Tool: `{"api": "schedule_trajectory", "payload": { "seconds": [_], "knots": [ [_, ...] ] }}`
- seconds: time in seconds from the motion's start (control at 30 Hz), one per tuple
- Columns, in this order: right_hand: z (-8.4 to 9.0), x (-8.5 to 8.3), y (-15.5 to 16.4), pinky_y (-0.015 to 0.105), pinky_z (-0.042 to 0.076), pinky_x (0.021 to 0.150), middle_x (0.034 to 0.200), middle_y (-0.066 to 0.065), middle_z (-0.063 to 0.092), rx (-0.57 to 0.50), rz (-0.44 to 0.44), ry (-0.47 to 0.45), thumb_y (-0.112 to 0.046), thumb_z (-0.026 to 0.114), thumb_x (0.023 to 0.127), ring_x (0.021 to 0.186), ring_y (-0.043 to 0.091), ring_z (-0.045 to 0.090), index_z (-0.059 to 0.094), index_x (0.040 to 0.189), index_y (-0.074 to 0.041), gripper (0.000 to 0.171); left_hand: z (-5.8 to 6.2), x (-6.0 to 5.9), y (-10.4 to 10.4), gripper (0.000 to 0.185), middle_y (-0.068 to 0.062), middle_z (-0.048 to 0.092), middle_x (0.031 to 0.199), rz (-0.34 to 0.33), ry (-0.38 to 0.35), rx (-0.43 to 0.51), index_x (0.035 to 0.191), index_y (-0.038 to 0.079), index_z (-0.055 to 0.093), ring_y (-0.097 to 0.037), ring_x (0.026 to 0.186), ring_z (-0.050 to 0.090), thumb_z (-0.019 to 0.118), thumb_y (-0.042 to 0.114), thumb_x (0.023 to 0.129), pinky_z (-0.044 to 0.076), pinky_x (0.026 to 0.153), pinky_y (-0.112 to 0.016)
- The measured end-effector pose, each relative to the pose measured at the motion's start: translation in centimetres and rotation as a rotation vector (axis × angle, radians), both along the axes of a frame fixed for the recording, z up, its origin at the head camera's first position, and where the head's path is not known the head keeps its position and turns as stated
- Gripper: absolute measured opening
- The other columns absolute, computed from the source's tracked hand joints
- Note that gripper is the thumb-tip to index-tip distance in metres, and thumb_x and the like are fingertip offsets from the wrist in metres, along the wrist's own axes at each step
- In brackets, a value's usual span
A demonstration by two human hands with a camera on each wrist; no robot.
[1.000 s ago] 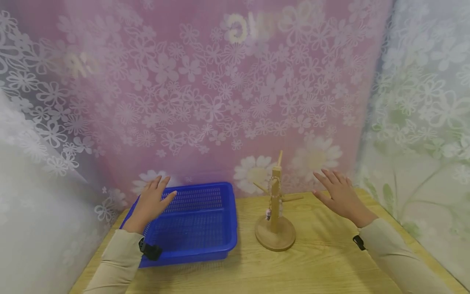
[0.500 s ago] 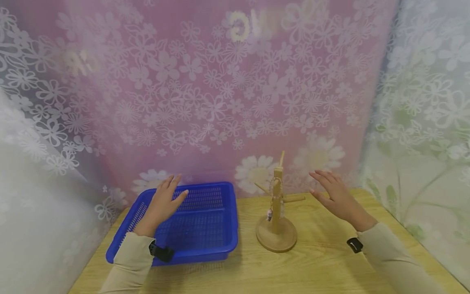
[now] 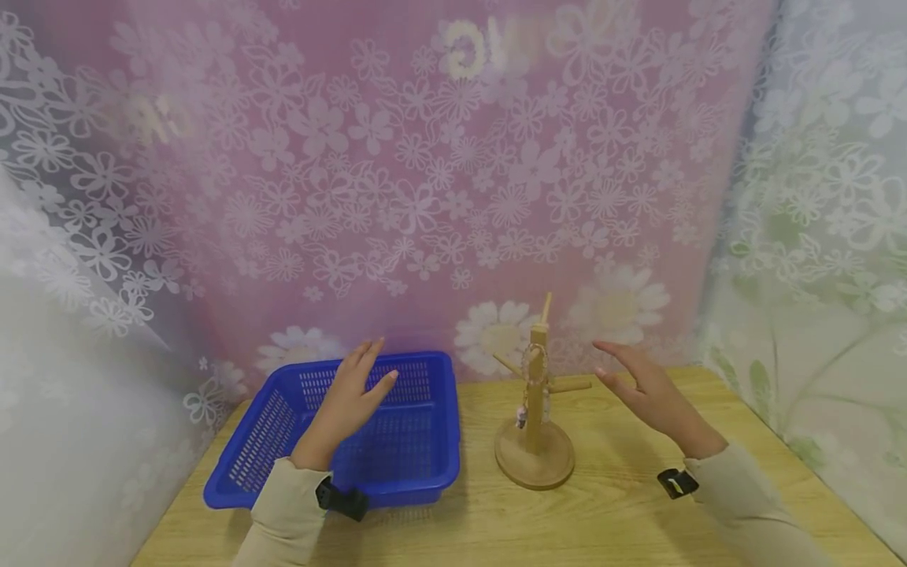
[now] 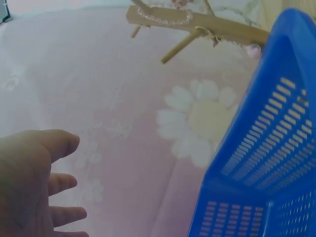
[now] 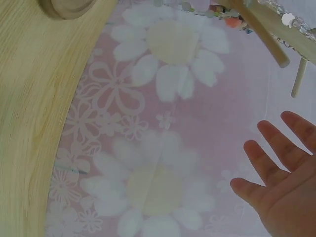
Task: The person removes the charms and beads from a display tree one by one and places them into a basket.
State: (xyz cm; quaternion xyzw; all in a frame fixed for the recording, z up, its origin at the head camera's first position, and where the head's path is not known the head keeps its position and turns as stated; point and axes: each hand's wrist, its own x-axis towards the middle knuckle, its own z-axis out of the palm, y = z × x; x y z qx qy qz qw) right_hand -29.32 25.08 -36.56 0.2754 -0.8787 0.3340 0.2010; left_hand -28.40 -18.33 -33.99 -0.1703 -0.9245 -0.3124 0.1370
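A wooden stand with a round base and several pegs stands upright on the table. Beaded bracelets hang on it, one with a small dangling charm. Over the blue plastic basket hovers my left hand, fingers extended and holding nothing. My right hand is in the air to the right of the stand, apart from its nearest peg. In the right wrist view its fingers are spread, with nothing in them. More coloured beads show on the stand there.
The perforated basket sits on the left half of the wooden table, its inside bare where visible. A pink flowered curtain hangs right behind the table, with pale curtains on both sides. A black wrist device is strapped on the left wrist.
My left hand has moved right, from the basket's left side to over its middle. My right hand has shifted slightly left and down, closer to the stand. Basket and stand stay in place.
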Motion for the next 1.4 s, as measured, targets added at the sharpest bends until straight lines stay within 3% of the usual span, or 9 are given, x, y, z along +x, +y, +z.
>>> {"api": "schedule_trajectory", "payload": {
  "seconds": [0.17, 0.43, 0.57, 0.73, 0.97, 1.2, 1.4],
  "knots": [
    [-0.1, 0.2, -0.4, 0.065, 0.034, 0.092, 0.139, 0.026, 0.042, -0.023, -0.007, -0.022, -0.019, 0.052, 0.098, 0.123, 0.046, 0.04, 0.042, 0.139, -0.001, 0.046, -0.3, 0.0, 1.2, 0.064, -0.016, 0.02, 0.154, -0.026, 0.007, 0.051, 0.15, 0.014, 0.024, -0.041, 0.14, 0.016, 0.048, 0.042, 0.097, 0.019, 0.107, -0.064],
    [-0.7, 0.7, -1.1, 0.059, 0.044, 0.085, 0.126, 0.022, 0.055, -0.06, -0.048, 0.016, -0.013, 0.061, 0.092, 0.11, 0.039, 0.053, 0.05, 0.132, 0.0, 0.043, -1.3, 0.4, 3.3, 0.062, -0.011, 0.028, 0.152, -0.07, -0.009, 0.163, 0.15, 0.016, 0.026, -0.033, 0.14, 0.022, 0.047, 0.043, 0.098, 0.022, 0.109, -0.057],
    [-0.8, 0.8, -1.4, 0.037, 0.048, 0.09, 0.119, 0.018, 0.06, -0.093, -0.058, 0.014, -0.012, 0.064, 0.09, 0.102, 0.034, 0.058, 0.054, 0.127, -0.001, 0.04, -1.7, 0.5, 4.3, 0.061, -0.01, 0.031, 0.151, -0.086, -0.012, 0.202, 0.149, 0.016, 0.028, -0.032, 0.139, 0.025, 0.05, 0.04, 0.097, 0.024, 0.109, -0.056],
    [-1.1, 0.6, -1.6, 0.013, 0.045, 0.084, 0.115, 0.014, 0.063, -0.13, -0.051, -0.009, -0.015, 0.064, 0.091, 0.097, 0.024, 0.06, 0.056, 0.126, -0.002, 0.039, -2.0, 0.6, 5.4, 0.062, -0.008, 0.032, 0.151, -0.092, -0.031, 0.246, 0.148, 0.017, 0.03, -0.03, 0.139, 0.027, 0.053, 0.04, 0.096, 0.025, 0.109, -0.055],
    [-1.5, 0.3, -1.9, 0.019, 0.05, 0.08, 0.11, 0.013, 0.065, -0.138, -0.063, -0.035, -0.016, 0.064, 0.091, 0.092, 0.004, 0.06, 0.058, 0.122, -0.002, 0.035, -2.3, 0.4, 7.0, 0.061, -0.009, 0.038, 0.148, -0.124, -0.05, 0.304, 0.147, 0.014, 0.032, -0.031, 0.137, 0.032, 0.055, 0.037, 0.095, 0.03, 0.107, -0.053],
    [-1.7, 0.5, -2.4, 0.023, 0.051, 0.075, 0.103, 0.009, 0.067, -0.145, -0.079, -0.039, -0.012, 0.066, 0.088, 0.087, 0.003, 0.06, 0.062, 0.117, -0.003, 0.03, -2.7, 0.0, 8.6, 0.058, -0.015, 0.042, 0.144, -0.166, -0.094, 0.37, 0.146, 0.011, 0.034, -0.033, 0.134, 0.036, 0.057, 0.028, 0.095, 0.033, 0.105, -0.053],
    [-1.8, 0.5, -2.3, 0.025, 0.051, 0.071, 0.097, 0.005, 0.067, -0.151, -0.071, -0.049, -0.014, 0.065, 0.09, 0.082, 0.004, 0.06, 0.063, 0.114, -0.005, 0.026, -3.0, -0.6, 9.7, 0.06, -0.015, 0.037, 0.147, -0.193, -0.159, 0.425, 0.146, 0.01, 0.033, -0.033, 0.135, 0.034, 0.055, 0.032, 0.096, 0.032, 0.105, -0.053]
  ]
}}
